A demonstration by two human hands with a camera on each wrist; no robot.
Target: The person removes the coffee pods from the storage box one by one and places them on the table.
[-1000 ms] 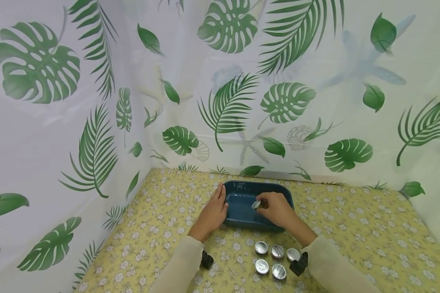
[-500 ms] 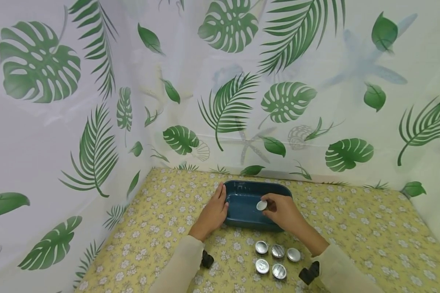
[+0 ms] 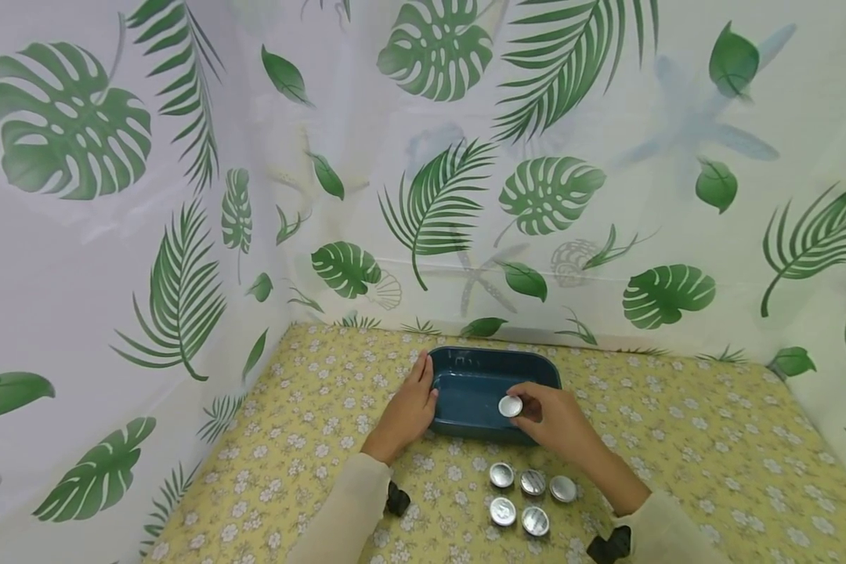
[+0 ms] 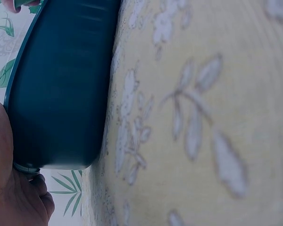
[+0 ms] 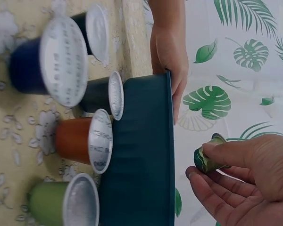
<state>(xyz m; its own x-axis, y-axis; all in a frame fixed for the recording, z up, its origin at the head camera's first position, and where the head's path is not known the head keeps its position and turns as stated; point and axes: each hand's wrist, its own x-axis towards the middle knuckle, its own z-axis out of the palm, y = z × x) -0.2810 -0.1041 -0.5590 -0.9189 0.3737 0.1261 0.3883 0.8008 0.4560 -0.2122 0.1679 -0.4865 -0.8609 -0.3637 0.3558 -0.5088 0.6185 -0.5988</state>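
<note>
My right hand pinches a green coffee capsule between thumb and fingers, above the near right part of a dark teal baking dish. In the head view the capsule's silver lid faces up toward the camera. At the dish's left end my left hand grips the rim, its fingers along the outside. The left wrist view shows that hand at the edge of the dish wall. Several more capsules stand lid up on the cloth in front of the dish, among them a blue one and an orange one.
A yellow floral cloth covers the table. Behind the dish hangs a white sheet with green leaf prints, and another stretch of it runs along the left side. A light green capsule and dark ones stand close together.
My right hand has drawn back toward me and slightly right with the capsule, whose lid has turned from edge-on to face the head camera. My left hand stays on the dish.
</note>
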